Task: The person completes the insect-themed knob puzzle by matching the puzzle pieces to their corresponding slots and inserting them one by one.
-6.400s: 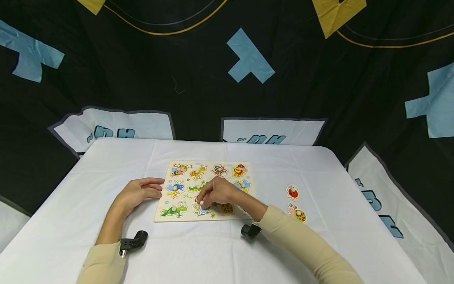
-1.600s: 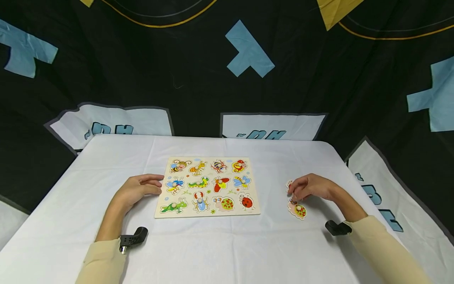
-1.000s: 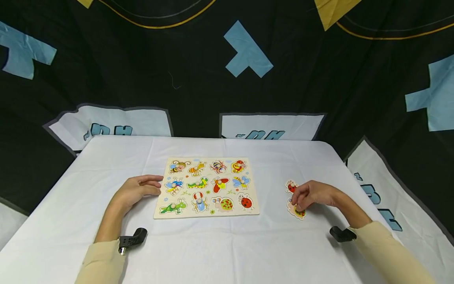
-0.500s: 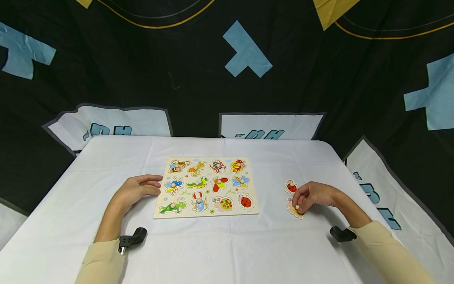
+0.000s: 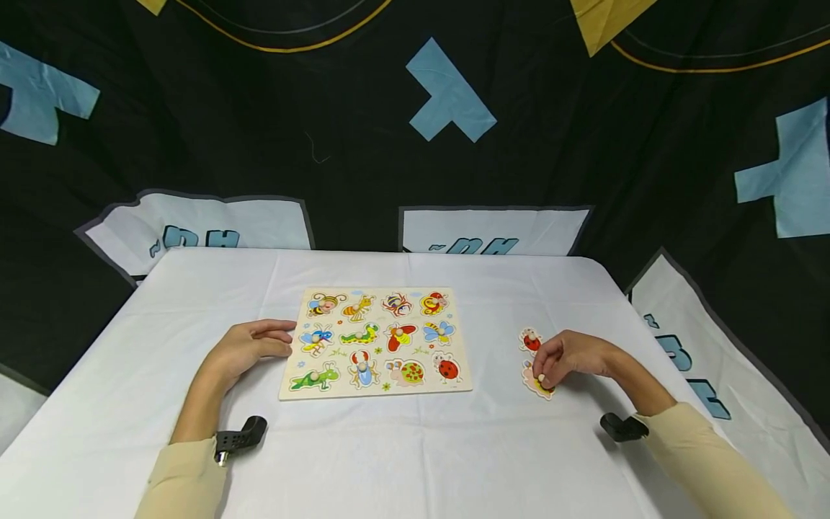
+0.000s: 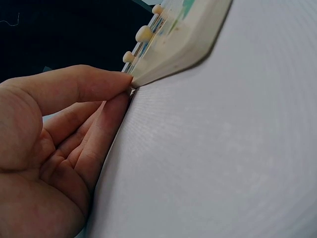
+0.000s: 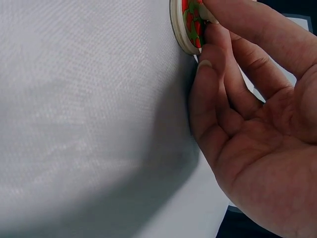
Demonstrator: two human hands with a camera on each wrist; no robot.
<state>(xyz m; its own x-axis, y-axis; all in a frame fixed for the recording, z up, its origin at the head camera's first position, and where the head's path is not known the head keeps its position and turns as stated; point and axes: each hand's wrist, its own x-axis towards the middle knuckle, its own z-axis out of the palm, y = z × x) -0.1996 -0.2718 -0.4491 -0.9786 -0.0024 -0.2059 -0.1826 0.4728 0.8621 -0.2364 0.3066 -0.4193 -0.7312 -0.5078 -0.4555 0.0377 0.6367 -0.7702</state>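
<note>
A wooden knob puzzle board (image 5: 337, 391) with insect pictures lies mid-table. My left hand (image 5: 249, 351) rests at its left edge, fingertips and thumb touching the rim; in the left wrist view, the thumb of the left hand (image 6: 64, 129) meets the board corner (image 6: 193, 49). On the right, my right hand (image 5: 577, 355) pinches the knob of a snail puzzle piece (image 5: 533, 386), which has a pink body and a dotted shell. The right wrist view shows the fingers of the right hand (image 7: 247, 94) by the snail piece's red and green shell, partly cut off. A ladybug puzzle piece (image 5: 531, 340) lies just behind it.
White cloth covers the table (image 5: 363, 461). Several knobbed pieces sit in the board, such as the beetle piece (image 5: 364, 369). The snail picture (image 5: 407, 372) and ladybug picture (image 5: 447, 367) in its front row show no knobs. A black curtain (image 5: 259, 122) hangs behind.
My right hand has left the beetle piece on the board and moved right to the loose pieces. It has shifted from between them onto the snail piece's knob. The left hand stays put.
</note>
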